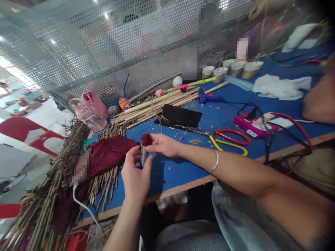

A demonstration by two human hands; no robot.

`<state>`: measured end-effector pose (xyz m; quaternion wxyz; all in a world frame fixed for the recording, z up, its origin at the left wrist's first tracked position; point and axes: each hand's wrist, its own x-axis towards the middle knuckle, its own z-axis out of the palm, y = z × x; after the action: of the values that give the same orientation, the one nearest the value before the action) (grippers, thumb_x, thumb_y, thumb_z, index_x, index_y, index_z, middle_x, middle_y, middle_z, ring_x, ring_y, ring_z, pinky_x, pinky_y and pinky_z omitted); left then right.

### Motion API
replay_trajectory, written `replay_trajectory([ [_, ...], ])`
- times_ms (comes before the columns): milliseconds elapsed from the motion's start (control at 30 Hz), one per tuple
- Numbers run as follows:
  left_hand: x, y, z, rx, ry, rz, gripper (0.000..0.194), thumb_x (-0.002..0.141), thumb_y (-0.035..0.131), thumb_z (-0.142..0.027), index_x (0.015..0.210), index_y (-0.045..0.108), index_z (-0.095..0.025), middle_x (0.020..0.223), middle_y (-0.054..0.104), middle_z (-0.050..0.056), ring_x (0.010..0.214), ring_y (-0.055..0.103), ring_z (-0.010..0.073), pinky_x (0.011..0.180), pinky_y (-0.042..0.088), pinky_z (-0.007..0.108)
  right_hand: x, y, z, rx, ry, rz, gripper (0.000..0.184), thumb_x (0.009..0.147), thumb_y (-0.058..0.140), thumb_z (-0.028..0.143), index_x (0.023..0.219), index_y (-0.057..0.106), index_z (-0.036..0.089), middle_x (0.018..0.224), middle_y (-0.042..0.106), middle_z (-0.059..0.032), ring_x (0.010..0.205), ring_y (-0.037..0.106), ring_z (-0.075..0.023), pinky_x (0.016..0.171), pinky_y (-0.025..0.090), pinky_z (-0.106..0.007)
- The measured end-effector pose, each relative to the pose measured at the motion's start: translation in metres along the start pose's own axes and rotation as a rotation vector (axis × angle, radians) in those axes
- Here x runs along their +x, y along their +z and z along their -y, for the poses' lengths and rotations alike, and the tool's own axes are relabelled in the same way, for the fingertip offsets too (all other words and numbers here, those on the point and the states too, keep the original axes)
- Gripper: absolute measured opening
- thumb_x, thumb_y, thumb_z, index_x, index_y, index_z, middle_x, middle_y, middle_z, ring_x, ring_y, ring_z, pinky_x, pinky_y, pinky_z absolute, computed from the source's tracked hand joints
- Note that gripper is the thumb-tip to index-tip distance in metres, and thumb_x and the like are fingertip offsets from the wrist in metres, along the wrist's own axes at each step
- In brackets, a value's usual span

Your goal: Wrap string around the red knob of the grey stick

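Between my two hands stands a small dark red cloth flower (pixel 146 139) with a short grey stem (pixel 143 157). My right hand (pixel 162 144) is closed on it, thumb and fingers pinching just under the red head. The fingers and thumb of my left hand (pixel 137 174) curl loosely round the grey stem from both sides; how firmly they press is hard to see. Left of the hands, a crumpled dark red cloth (pixel 110 153) lies over dried stalks. Scissors (pixel 211 134) with one red and one yellow handle rest open to the right, their blades by a black sheet (pixel 181 116).
Pale sticks (pixel 157 106) lie along the back, near a blue glue gun (pixel 209 97). A purple power strip (pixel 253 125) with cables sits at right, beside another person's arm (pixel 320 97). A pink bottle (pixel 92 108) and dried stalks (pixel 49 195) occupy the left. Paper cups (pixel 237 68) stand behind.
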<state>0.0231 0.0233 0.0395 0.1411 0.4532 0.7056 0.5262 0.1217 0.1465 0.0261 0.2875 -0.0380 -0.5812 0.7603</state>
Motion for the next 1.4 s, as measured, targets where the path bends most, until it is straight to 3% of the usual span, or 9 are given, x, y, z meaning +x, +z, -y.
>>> replay_trajectory([
  [100, 0.000, -0.003, 0.003, -0.155, -0.066, 0.028, 0.035, 0.070, 0.073, -0.036, 0.097, 0.061, -0.017, 0.088, 0.069, 0.005, 0.074, 0.064, 0.0152, 0.069, 0.050, 0.026, 0.000, -0.002, 0.002, -0.033, 0.008, 0.044, 0.027, 0.072, 0.073, 0.027, 0.088, 0.056, 0.013, 0.084, 0.057, 0.0008, 0.078, 0.053, -0.0088, 0.077, 0.042, -0.023],
  [233, 0.010, -0.010, 0.006, -0.486, -0.308, 0.299, 0.037, 0.068, 0.075, -0.036, 0.095, 0.061, -0.014, 0.078, 0.070, 0.004, 0.058, 0.064, 0.0123, 0.059, 0.052, 0.024, -0.001, -0.005, 0.004, -0.033, 0.015, 0.081, 0.035, 0.071, 0.075, 0.032, 0.093, 0.058, 0.012, 0.088, 0.060, -0.0011, 0.080, 0.055, -0.0096, 0.079, 0.043, -0.025],
  [400, 0.019, -0.010, 0.009, -0.751, -0.405, 0.505, 0.033, 0.068, 0.074, -0.039, 0.083, 0.062, -0.013, 0.068, 0.067, 0.002, 0.047, 0.057, 0.0078, 0.046, 0.046, 0.018, -0.003, -0.002, 0.006, -0.018, -0.002, 0.117, 0.030, 0.074, 0.072, 0.035, 0.086, 0.054, 0.013, 0.074, 0.059, 0.0015, 0.067, 0.055, -0.0087, 0.069, 0.044, -0.024],
  [500, 0.017, -0.006, 0.009, -0.702, -0.414, 0.478, 0.037, 0.068, 0.074, -0.043, 0.088, 0.060, -0.014, 0.069, 0.066, 0.001, 0.051, 0.058, 0.0087, 0.047, 0.048, 0.018, -0.003, 0.000, 0.006, -0.049, 0.000, 0.081, 0.027, 0.076, 0.069, 0.033, 0.081, 0.051, 0.014, 0.069, 0.057, 0.0030, 0.062, 0.053, -0.0080, 0.065, 0.043, -0.023],
  [667, 0.011, -0.008, 0.004, -0.367, -0.242, 0.208, 0.036, 0.065, 0.079, -0.034, 0.089, 0.062, -0.014, 0.069, 0.066, 0.000, 0.060, 0.060, 0.0086, 0.058, 0.049, 0.018, -0.001, -0.001, 0.005, -0.087, -0.010, 0.020, 0.030, 0.072, 0.073, 0.034, 0.081, 0.052, 0.014, 0.073, 0.057, 0.0028, 0.069, 0.052, -0.0085, 0.068, 0.042, -0.023],
  [833, 0.016, -0.011, 0.001, -0.615, -0.439, 0.398, 0.036, 0.070, 0.072, -0.045, 0.080, 0.062, -0.012, 0.068, 0.068, 0.004, 0.051, 0.059, 0.0094, 0.051, 0.048, 0.020, -0.002, -0.001, 0.012, -0.122, -0.019, 0.048, 0.034, 0.071, 0.073, 0.039, 0.085, 0.056, 0.013, 0.077, 0.058, 0.0011, 0.069, 0.052, -0.0089, 0.071, 0.043, -0.025],
  [967, 0.019, -0.005, -0.001, -0.670, -0.488, 0.399, 0.041, 0.072, 0.065, -0.054, 0.075, 0.060, -0.013, 0.059, 0.063, 0.002, 0.043, 0.054, 0.0092, 0.044, 0.044, 0.020, -0.005, 0.000, 0.016, -0.145, -0.005, 0.039, 0.034, 0.074, 0.071, 0.041, 0.083, 0.055, 0.013, 0.073, 0.058, 0.0005, 0.067, 0.053, -0.0096, 0.069, 0.043, -0.025],
  [1167, 0.010, -0.001, -0.002, -0.335, -0.103, 0.097, 0.035, 0.063, 0.078, -0.037, 0.087, 0.063, -0.016, 0.076, 0.067, 0.002, 0.068, 0.060, 0.0137, 0.064, 0.047, 0.024, -0.004, 0.005, 0.017, -0.191, 0.032, -0.043, 0.035, 0.071, 0.074, 0.040, 0.081, 0.053, 0.013, 0.071, 0.055, 0.0029, 0.064, 0.049, -0.0080, 0.066, 0.041, -0.023],
  [1400, 0.013, -0.005, 0.001, -0.678, -0.335, 0.441, 0.040, 0.064, 0.076, -0.044, 0.082, 0.061, -0.012, 0.066, 0.067, 0.004, 0.047, 0.056, 0.0098, 0.047, 0.043, 0.021, -0.008, 0.004, 0.026, -0.257, 0.077, 0.002, 0.042, 0.067, 0.076, 0.045, 0.087, 0.058, 0.013, 0.074, 0.056, 0.0018, 0.066, 0.049, -0.0085, 0.065, 0.039, -0.023],
])
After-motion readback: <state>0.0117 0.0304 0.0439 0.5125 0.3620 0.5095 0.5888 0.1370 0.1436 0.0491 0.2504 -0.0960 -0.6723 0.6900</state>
